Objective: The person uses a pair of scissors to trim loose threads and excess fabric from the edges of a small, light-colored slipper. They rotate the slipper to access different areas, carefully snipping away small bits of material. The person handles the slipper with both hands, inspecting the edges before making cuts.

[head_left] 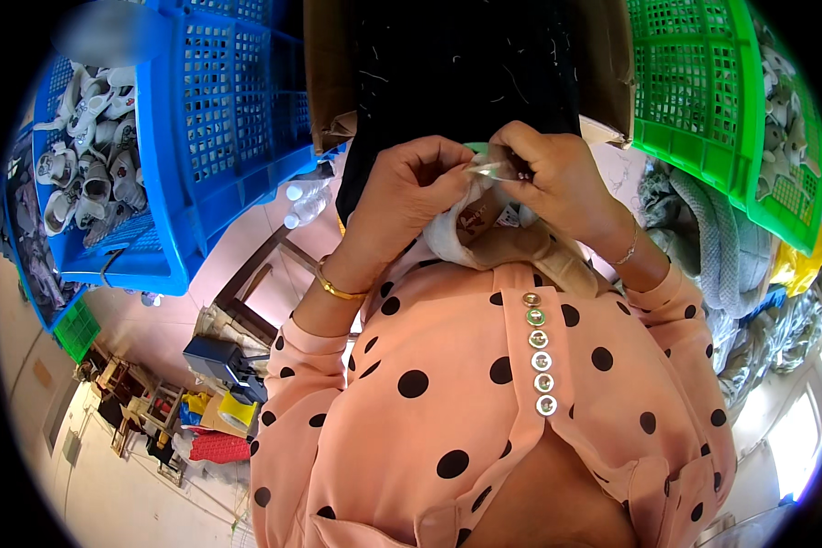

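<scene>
Close against my chest is a small white and beige shoe (pixel 448 239), its opening and light lining facing up. My left hand (pixel 409 187) is closed, thumb and fingertips pinching at the shoe's white upper edge. Across from it my right hand (pixel 557 183) is also closed, with its fingers curled around a small shiny, partly see-through thing (pixel 497 170) whose kind I cannot make out. The fingertips of both hands nearly meet above the shoe. A bit of green shows behind them. My hands cover part of the shoe.
A blue crate (pixel 212 119) with small shoes (pixel 96 183) stands at the left. At the right is a green crate (pixel 694 100) with more shoes. Plastic bottles (pixel 306 201) are beside the blue crate. Grey bundled material (pixel 717 237) lies below the green one.
</scene>
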The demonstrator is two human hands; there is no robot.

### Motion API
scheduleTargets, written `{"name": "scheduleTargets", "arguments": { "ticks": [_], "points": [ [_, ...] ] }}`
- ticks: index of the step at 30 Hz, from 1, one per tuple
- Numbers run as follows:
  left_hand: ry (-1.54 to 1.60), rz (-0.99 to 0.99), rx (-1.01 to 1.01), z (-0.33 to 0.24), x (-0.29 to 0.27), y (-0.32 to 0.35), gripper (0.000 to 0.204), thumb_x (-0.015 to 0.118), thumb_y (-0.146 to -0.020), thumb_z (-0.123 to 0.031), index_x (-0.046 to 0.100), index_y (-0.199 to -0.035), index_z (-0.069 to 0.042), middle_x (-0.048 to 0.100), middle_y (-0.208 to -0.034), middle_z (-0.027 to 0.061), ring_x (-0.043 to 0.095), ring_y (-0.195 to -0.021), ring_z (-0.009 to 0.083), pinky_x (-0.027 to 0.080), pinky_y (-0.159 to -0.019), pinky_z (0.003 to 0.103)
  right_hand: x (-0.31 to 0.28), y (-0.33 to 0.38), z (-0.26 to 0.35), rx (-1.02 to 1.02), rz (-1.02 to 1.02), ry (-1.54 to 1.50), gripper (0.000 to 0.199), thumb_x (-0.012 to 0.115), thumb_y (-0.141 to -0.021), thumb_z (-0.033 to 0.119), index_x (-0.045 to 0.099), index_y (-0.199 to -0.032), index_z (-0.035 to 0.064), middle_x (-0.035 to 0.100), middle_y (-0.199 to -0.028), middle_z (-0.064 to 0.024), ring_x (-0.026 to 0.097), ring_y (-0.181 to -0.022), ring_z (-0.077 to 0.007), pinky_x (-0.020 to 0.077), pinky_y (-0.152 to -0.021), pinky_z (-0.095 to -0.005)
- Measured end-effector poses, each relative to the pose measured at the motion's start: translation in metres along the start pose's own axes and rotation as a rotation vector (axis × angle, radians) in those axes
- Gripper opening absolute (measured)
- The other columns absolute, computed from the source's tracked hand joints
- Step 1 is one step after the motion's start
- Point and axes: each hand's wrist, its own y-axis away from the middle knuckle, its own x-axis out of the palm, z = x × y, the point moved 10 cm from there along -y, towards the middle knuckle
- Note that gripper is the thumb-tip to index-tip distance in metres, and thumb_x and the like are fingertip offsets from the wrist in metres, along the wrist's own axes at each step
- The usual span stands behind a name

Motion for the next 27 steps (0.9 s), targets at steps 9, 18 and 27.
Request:
{"name": "scheduleTargets", "arguments": {
  "ticks": [9, 18, 27],
  "points": [
    [-0.111, 0.074, -0.033, -0.003, 0.006, -0.005, 0.017, 0.068, -0.089, -0.009, 0.067, -0.103, 0.001, 0.068, -0.090, 0.0040, 0.061, -0.081, 0.0070, 0.050, -0.073, 0.020, -0.014, 0.004, -0.024, 0.070, -0.179, 0.114, 0.021, 0.067, -0.083, 0.012, 0.054, -0.097, 0.0054, 0.067, -0.076, -0.0095, 0.066, -0.065, -0.0283, 0.0495, -0.055, -0.0337],
    [0.170, 0.019, -0.150, 0.018, -0.007, 0.000, 0.025, 0.068, -0.090, -0.014, 0.066, -0.109, 0.003, 0.069, -0.097, 0.0075, 0.065, -0.086, 0.0104, 0.054, -0.078, 0.022, -0.026, 0.024, -0.003, -0.033, -0.159, 0.376, 0.050, 0.059, -0.088, 0.056, 0.056, -0.089, 0.0063, 0.060, -0.061, -0.0080, 0.062, -0.054, -0.0262, 0.0457, -0.047, -0.0328],
    [0.262, 0.024, -0.163, 0.020, -0.006, 0.005, 0.028, 0.067, -0.090, -0.012, 0.065, -0.114, 0.004, 0.069, -0.101, 0.0098, 0.067, -0.088, 0.0122, 0.055, -0.080, 0.023, -0.017, 0.023, 0.003, -0.038, -0.132, 0.538, 0.049, 0.055, -0.091, 0.056, 0.054, -0.076, 0.0089, 0.055, -0.053, -0.0066, 0.058, -0.048, -0.0244, 0.0423, -0.042, -0.0331]
  ]
}}
